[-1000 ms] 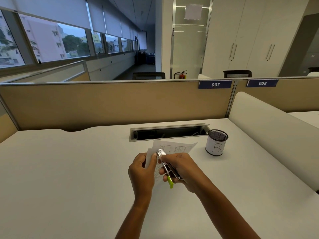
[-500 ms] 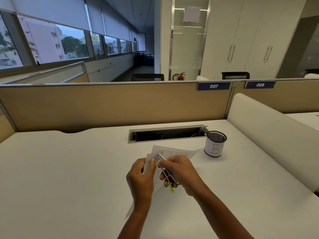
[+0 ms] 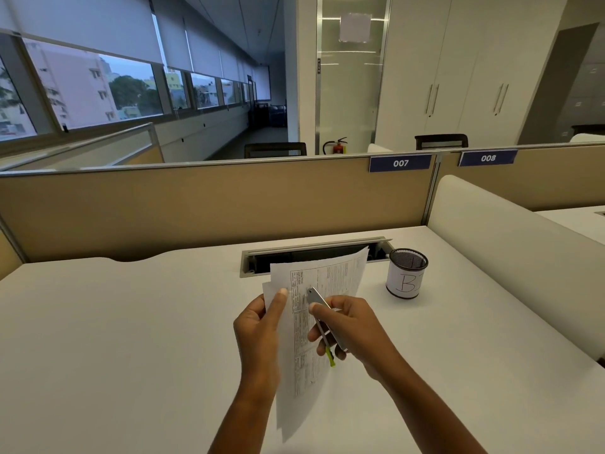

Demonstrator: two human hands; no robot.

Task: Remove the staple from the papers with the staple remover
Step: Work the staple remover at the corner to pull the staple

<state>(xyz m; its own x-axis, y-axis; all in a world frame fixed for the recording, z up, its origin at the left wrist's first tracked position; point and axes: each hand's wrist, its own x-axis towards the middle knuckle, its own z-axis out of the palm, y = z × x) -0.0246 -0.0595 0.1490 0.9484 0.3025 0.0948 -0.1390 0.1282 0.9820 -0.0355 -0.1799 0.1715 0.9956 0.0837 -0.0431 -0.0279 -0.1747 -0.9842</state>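
My left hand (image 3: 258,335) grips the left edge of the printed papers (image 3: 322,276) and holds them upright above the white desk (image 3: 131,339), printed side facing me. My right hand (image 3: 352,326) is closed on a slim metal staple remover (image 3: 319,301) with a lime-green tail end. Its silver tip lies against the printed sheet, just right of my left thumb. The staple itself is too small to make out.
A black mesh cup (image 3: 407,273) wrapped in white paper marked "B" stands to the right of the papers. A recessed cable tray (image 3: 314,253) is cut into the desk behind them. Tan partition panels close the back, and a white divider (image 3: 510,253) runs along the right.
The papers have been raised from low against the desk to upright, with the long sheet now hanging down past my left wrist. The remover's tip has moved slightly right, away from the corner.
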